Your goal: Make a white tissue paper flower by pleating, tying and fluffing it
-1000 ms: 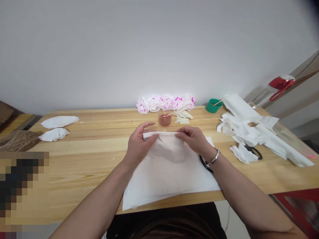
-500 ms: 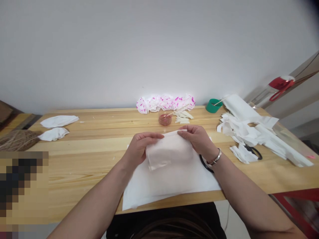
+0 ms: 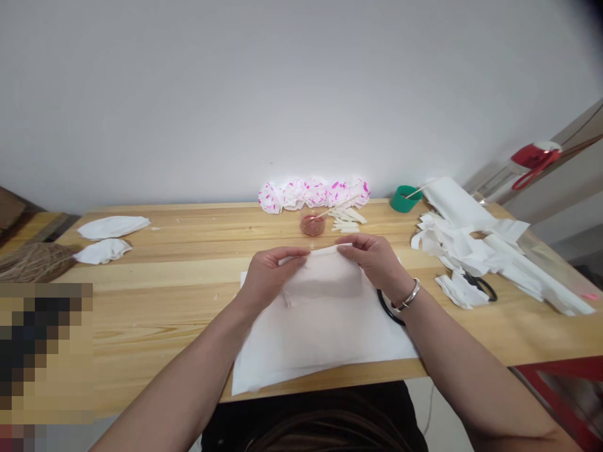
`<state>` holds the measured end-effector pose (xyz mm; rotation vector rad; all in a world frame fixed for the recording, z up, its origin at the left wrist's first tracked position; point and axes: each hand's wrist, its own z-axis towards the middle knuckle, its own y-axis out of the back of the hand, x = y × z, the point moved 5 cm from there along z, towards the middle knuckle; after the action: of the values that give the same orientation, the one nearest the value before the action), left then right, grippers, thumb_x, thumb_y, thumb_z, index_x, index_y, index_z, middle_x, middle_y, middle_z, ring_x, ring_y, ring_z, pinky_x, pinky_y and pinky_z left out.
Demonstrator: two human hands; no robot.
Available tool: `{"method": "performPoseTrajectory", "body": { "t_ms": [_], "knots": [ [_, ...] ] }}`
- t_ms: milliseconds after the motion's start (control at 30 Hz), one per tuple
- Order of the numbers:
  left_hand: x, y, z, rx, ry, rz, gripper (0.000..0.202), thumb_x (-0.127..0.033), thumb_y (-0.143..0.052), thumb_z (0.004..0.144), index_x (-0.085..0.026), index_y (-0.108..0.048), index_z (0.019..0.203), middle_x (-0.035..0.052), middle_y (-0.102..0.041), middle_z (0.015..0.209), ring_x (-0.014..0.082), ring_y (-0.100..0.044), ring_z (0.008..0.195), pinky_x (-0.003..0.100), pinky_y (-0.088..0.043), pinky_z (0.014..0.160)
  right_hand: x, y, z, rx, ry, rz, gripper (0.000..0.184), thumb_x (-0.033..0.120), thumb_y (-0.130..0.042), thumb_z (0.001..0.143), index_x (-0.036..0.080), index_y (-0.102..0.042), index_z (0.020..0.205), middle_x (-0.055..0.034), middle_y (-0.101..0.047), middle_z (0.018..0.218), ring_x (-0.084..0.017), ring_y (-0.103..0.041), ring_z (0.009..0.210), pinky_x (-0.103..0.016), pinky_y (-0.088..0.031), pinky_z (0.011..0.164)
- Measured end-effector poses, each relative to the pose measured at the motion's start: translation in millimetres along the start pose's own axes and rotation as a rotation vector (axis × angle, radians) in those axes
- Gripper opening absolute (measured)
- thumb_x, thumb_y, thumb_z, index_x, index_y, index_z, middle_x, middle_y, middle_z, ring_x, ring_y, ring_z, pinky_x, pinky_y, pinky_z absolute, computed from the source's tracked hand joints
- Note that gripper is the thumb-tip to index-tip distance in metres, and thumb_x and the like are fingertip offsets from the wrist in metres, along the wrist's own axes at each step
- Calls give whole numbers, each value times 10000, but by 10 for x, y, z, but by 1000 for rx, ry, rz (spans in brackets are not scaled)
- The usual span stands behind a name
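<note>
My left hand [image 3: 276, 271] pinches the upper left corner of a thin white tissue-like sheet [image 3: 325, 273]. On the opposite corner, my right hand [image 3: 372, 256] grips it between thumb and fingers. The sheet hangs between both hands above a larger white sheet [image 3: 330, 342] that lies flat at the table's front edge. Beside my right wrist, a black scissor handle [image 3: 390, 309] shows in part; the rest is hidden by my arm and the paper.
Beyond my hands stand a small jar of reddish liquid [image 3: 313, 224], white strips [image 3: 347, 219] and pink-flecked crumpled flowers [image 3: 313, 193]. A green cup [image 3: 406, 199], white scraps [image 3: 464, 248] and a bottle [image 3: 513, 169] are right. White petal shapes [image 3: 113, 227] and twine [image 3: 35, 262] lie left.
The lower edge of the held sheet has swung upward and away, so its hanging part looks shorter. Both hands keep their hold and have barely moved.
</note>
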<state>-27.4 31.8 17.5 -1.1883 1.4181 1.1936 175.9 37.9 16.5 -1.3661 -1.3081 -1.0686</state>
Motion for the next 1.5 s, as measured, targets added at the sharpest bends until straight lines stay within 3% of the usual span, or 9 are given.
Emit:
{"method": "performPoseTrajectory", "body": {
  "t_ms": [100, 233, 400, 700, 900, 1167, 1500],
  "knots": [
    [-14, 3, 8, 6, -40, 48, 204, -352, -741, 653, -221, -760, 809, 35, -735, 813, 178, -619, 746, 247, -440, 661, 16, 4, 6, 8, 58, 23, 309, 319, -760, 580, 207, -719, 865, 59, -530, 538, -72, -450, 503, -234, -368, 525],
    [-27, 4, 8, 14, -52, 97, 197, -358, -722, 675, -225, -760, 815, 33, -735, 814, 180, -617, 752, 247, -439, 665, 3, 4, 13, 14, 47, 18, 218, 320, -755, 590, 194, -735, 767, 5, -657, 671, -100, -539, 600, -255, -423, 608],
    [-54, -3, -8, 15, -44, 109, 209, -360, -707, 689, -226, -758, 842, 27, -728, 798, 168, -612, 713, 238, -442, 632, -11, 2, 15, 19, 22, -22, 224, 336, -739, 606, 198, -747, 783, -23, -709, 759, -128, -584, 661, -279, -450, 660],
    [-52, 20, -10, 45, -3, 195, 291, -393, -690, 701, -224, -738, 933, 8, -725, 793, 151, -615, 686, 224, -455, 605, 77, 43, -18, 18, 85, -308, 291, 321, -707, 642, 194, -740, 901, -3, -656, 682, -108, -533, 618, -247, -421, 593],
    [-83, 7, -13, 78, 12, 263, 356, -382, -723, 659, -225, -721, 978, 6, -730, 896, 173, -644, 790, 235, -483, 668, 86, 44, 0, 28, 126, -430, 326, 320, -689, 650, 178, -731, 941, -12, -651, 693, -112, -516, 610, -244, -415, 568],
    [-59, 14, 39, 40, -148, 380, 318, -390, -673, 707, -215, -726, 967, 36, -716, 987, 207, -631, 916, 293, -480, 811, 98, 26, 13, -16, 249, -584, 246, 274, -642, 700, 169, -736, 902, -33, -693, 740, -127, -549, 627, -256, -443, 606],
    [-36, 17, 50, 30, -234, 453, 293, -406, -634, 747, -226, -725, 960, 28, -718, 967, 195, -623, 902, 282, -469, 801, 140, 23, -19, -80, 331, -698, 178, 288, -628, 736, 176, -733, 826, -20, -679, 673, -127, -554, 600, -252, -422, 585]
  ]
}}
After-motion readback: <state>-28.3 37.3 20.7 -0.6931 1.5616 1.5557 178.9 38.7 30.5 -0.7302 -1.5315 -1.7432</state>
